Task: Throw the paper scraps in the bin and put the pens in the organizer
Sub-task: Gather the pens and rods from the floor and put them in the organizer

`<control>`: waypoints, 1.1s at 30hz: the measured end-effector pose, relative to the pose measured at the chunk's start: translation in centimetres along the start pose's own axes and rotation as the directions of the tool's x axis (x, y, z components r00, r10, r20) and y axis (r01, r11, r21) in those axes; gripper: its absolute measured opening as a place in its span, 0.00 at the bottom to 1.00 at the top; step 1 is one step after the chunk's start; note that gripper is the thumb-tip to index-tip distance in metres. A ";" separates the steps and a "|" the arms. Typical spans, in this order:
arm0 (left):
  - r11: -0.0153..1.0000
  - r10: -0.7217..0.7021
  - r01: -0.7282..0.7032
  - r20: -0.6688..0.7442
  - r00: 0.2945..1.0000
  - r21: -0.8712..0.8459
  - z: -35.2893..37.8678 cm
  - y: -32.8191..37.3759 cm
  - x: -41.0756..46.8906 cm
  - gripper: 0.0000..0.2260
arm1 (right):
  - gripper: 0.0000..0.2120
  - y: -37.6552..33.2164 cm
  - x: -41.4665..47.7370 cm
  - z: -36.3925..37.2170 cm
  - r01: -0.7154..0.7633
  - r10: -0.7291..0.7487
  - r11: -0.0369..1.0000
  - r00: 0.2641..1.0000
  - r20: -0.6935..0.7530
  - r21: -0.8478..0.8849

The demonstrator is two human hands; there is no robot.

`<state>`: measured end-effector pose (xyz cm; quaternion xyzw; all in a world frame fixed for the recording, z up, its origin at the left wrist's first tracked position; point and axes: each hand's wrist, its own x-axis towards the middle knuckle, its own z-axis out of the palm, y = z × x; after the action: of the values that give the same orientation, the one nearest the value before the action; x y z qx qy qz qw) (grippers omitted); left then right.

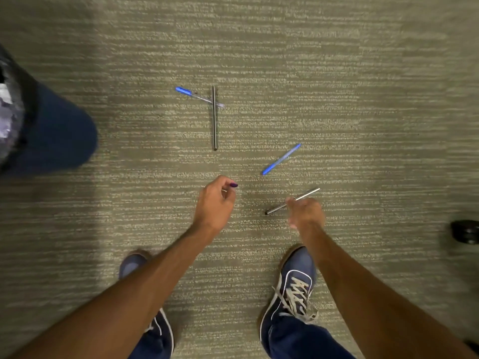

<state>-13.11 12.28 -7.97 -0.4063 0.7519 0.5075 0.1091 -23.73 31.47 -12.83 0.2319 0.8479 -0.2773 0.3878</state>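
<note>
Four pens lie on the carpet. A blue-capped clear pen (193, 95) crosses under a dark thin pen (214, 117) at the upper middle. An all-blue pen (281, 159) lies slanted to the right of them. A silver pen (304, 196) lies closest to me, and my right hand (307, 213) is down on its middle, blurred, with fingertips touching it; whether it is gripped is unclear. My left hand (216, 200) hovers to the left with its fingers curled in and nothing in them. No paper scraps or organizer are in view.
A dark blue bin (57, 130) with a shiny liner stands at the left edge. A black chair caster (465, 231) sits at the right edge. My two blue sneakers (295, 286) stand on the grey-green carpet below the hands.
</note>
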 end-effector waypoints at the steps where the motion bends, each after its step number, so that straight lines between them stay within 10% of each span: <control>1: 1.000 -0.018 0.018 0.005 1.000 -0.003 0.7 -0.2 0.5 0.06 | 0.16 0.2 0.9 0.4 -0.028 0.028 0.999 0.999 -0.041 -0.021; 9: 0.984 -0.144 0.152 0.090 0.985 -0.090 1.6 -0.2 3.0 0.05 | 0.09 -1.6 2.7 1.8 -0.212 0.218 0.954 0.976 -0.006 0.211; 14: 0.916 -0.268 0.332 0.275 0.923 -0.224 -0.6 1.6 3.2 0.09 | 0.12 -5.0 -2.3 3.7 -0.124 -0.267 0.601 0.900 0.345 0.789; 21: 0.648 -0.350 0.492 0.347 0.870 -0.582 -4.2 1.9 3.7 0.12 | 0.04 -10.3 -6.1 7.0 0.598 -0.654 0.757 0.681 0.330 0.265; 25: 0.560 -0.435 0.415 0.171 0.884 -0.718 -6.9 0.1 6.2 0.10 | 0.06 -13.9 -3.2 8.7 0.526 -0.589 0.806 0.670 0.453 0.270; 33: 0.576 -0.448 0.322 0.038 0.893 -0.752 -9.2 -2.8 9.9 0.14 | 0.12 -18.3 2.6 15.2 0.630 -0.615 0.760 0.777 0.134 -0.159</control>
<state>-15.17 -0.94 -11.29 -0.6069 0.3790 0.6984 -0.0167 -28.32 8.51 -17.87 -0.1122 0.8847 -0.3143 0.3254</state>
